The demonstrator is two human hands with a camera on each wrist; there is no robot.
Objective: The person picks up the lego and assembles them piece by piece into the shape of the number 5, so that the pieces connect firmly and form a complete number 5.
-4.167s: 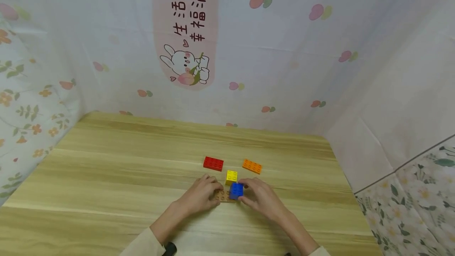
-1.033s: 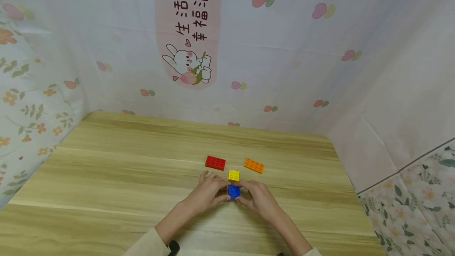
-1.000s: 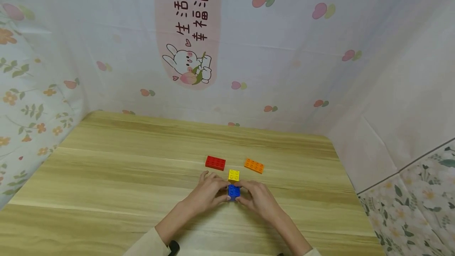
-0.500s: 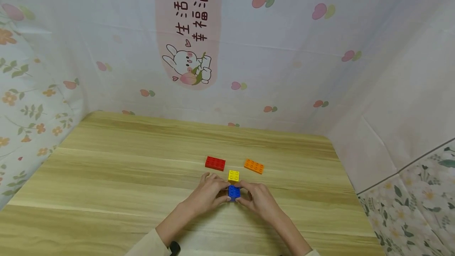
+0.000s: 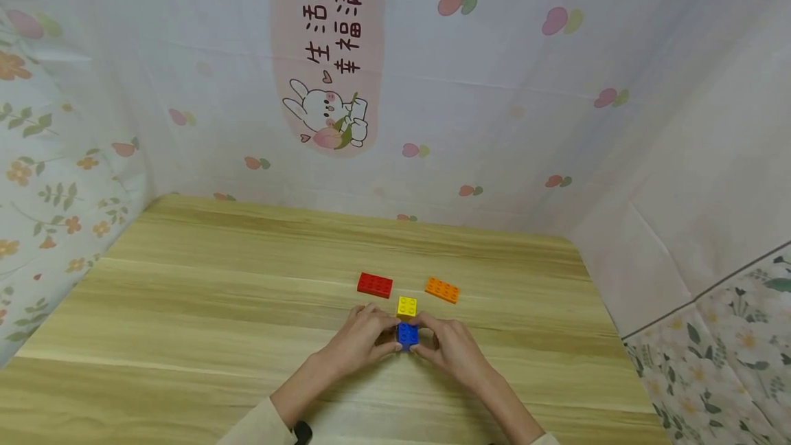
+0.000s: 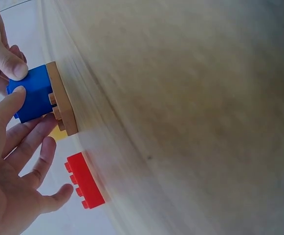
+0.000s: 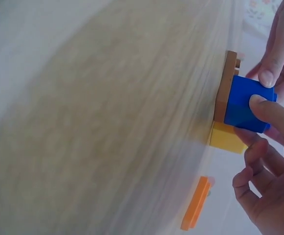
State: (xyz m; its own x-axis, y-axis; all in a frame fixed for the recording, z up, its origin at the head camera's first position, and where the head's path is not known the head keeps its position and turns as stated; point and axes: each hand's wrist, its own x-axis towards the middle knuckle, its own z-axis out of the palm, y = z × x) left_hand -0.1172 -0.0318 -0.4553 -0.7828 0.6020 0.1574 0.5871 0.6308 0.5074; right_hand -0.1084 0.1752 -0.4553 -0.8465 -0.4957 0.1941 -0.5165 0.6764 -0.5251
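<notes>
Shifted from the brown plate (image 6: 63,100) to the blue brick (image 5: 407,335), a person's left hand (image 5: 358,338) shares a finger-and-thumb pinch on it with the right hand (image 5: 456,349). The brick sits over the plate's right end, nearer than a yellow brick (image 5: 406,305). Level, straight-down pressure, studs aligned, would likely seat it best.

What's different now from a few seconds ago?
The left hand has shifted from the brown plate to grip the blue block, which moved slightly left. The right hand still grips that block. The red block, yellow block and orange block stayed put.
</notes>
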